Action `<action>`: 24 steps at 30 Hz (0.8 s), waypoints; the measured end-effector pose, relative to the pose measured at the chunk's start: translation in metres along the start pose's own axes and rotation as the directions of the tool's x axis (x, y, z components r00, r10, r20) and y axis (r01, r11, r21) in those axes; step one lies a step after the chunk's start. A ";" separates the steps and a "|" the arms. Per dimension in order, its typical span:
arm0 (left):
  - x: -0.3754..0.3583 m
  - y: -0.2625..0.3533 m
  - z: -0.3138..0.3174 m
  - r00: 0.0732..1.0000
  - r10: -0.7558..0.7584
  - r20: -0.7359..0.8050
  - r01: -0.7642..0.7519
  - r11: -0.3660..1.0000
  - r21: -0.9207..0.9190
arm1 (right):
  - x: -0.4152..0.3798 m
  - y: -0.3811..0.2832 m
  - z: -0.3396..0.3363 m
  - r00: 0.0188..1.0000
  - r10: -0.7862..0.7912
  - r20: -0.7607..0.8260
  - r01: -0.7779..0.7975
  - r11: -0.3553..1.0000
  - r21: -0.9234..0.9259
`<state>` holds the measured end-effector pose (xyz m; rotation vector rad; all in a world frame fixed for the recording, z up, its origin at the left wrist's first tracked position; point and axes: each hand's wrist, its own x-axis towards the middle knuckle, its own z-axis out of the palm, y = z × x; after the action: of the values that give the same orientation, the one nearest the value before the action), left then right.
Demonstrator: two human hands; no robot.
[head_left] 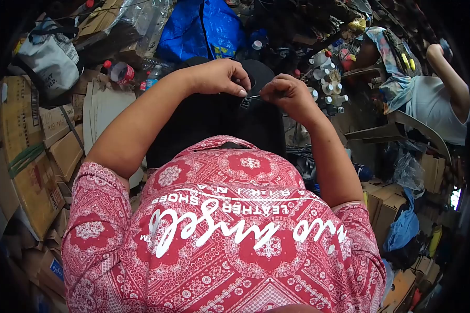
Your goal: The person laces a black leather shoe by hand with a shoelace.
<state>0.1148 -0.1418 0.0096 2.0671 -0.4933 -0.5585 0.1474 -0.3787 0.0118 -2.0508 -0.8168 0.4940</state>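
Note:
My left hand (222, 78) is bent inward over my lap, thumb and fingers curled together. What lies between its fingertips, if anything, is too small to make out. Facing it, my right hand (290, 96) pinches a thin silvery needle-like piece (253, 97) that points toward my left thumb. Just below the fingertips a small dark grey detail (244, 104) shows against black cloth (214, 122) over my lap. Behind both hands is a rounded black shape (260, 73), which I cannot identify.
A blue bag (201, 31) lies ahead. Stacked cardboard (23, 135) and a white bag (52, 62) are at left, near a red-capped bottle (121, 72). Several small bottles (329, 86) stand right, by a curved chair frame (418, 128) and another person in a white shirt (438, 101).

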 end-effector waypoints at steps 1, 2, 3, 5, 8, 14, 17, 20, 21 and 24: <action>0.001 -0.002 0.001 1.000 -0.001 0.000 0.001 1.000 -0.003 | 0.000 0.003 0.001 0.999 -0.035 0.010 0.035 0.999 0.006; 0.002 -0.003 0.001 1.000 0.010 0.005 -0.010 0.999 -0.038 | 0.000 0.006 0.002 0.997 -0.071 0.019 0.071 0.997 0.013; 0.002 -0.004 0.002 1.000 0.021 0.010 -0.021 0.997 -0.073 | -0.001 0.008 0.005 0.997 -0.070 0.020 0.069 0.998 0.013; 0.002 -0.005 0.005 1.000 0.004 0.025 0.000 0.989 -0.148 | -0.003 0.013 0.012 0.997 -0.071 0.010 0.069 0.992 0.105; 0.001 -0.012 0.009 0.999 -0.002 0.041 0.013 0.964 -0.267 | -0.011 0.021 0.025 0.996 -0.049 -0.071 0.060 0.985 0.161; 0.002 -0.015 0.008 0.995 0.039 0.087 -0.020 0.977 -0.212 | -0.031 0.005 0.032 0.985 -0.053 -0.163 0.063 0.996 0.056; 0.002 -0.008 0.007 0.993 0.030 0.111 -0.015 0.991 -0.132 | -0.034 -0.006 0.030 0.982 -0.101 -0.160 0.088 0.992 -0.091; 0.005 -0.005 0.009 0.989 0.026 0.146 -0.014 0.996 -0.083 | -0.034 -0.019 0.023 0.977 -0.210 -0.049 0.174 0.903 -0.393; 0.006 -0.005 0.010 0.984 0.038 0.172 -0.026 0.997 -0.072 | -0.033 -0.026 0.020 0.977 -0.206 -0.051 0.170 0.904 -0.392; 0.010 0.001 0.011 0.977 0.092 0.194 -0.105 0.993 0.058 | -0.026 -0.037 0.013 0.965 -0.234 0.120 0.255 0.725 -0.639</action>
<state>0.1171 -0.1553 0.0029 2.0506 -0.7319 -0.6934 0.1076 -0.3741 0.0360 -2.5053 -1.4115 0.0782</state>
